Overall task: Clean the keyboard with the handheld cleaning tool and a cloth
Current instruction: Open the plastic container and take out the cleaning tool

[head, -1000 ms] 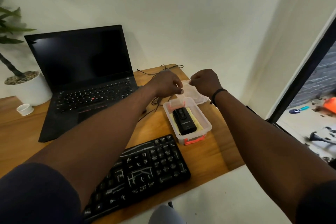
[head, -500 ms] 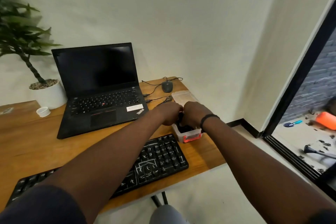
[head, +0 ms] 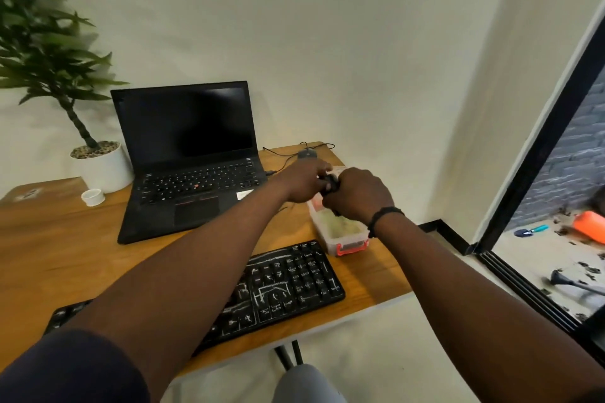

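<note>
While both arms reach forward over the desk, the status reads as follows.

Left hand point(head: 306, 185): fingers curled, meeting the black handheld cleaning tool point(head: 330, 185) from its 9 o'clock side; the grip itself is blurred, so whether it truly holds the tool cannot be told.

Right hand point(head: 358, 196): fingers wrapped round the tool from its 3 o'clock side; a dark bracelet point(head: 384, 217) sits on the wrist.

Handheld cleaning tool: only a small dark part shows between the two hands, above the far end of the clear plastic box point(head: 340, 229).

Clear plastic box: open, with a red latch at the near end, standing on the wooden desk point(head: 65, 245) at 6 o'clock from the hands.

Cloth point(head: 339, 226): pale yellow, lying flat inside the box, at 6 o'clock from the tool and just below the right hand.

Keyboard point(head: 288, 281): black, marked with white streaks, at 6 o'clock from the box near the front edge of the desk; the left forearm crosses over its left part.

Laptop point(head: 190, 154): open, screen dark, at 9 o'clock from the hands.

Mouse point(head: 307, 154): dark, wired, at 12 o'clock from the left hand near the wall.

Potted plant point(head: 98, 163): white pot, at 9 o'clock from the laptop; a small white cup point(head: 92, 197) stands just in front of it.
</note>
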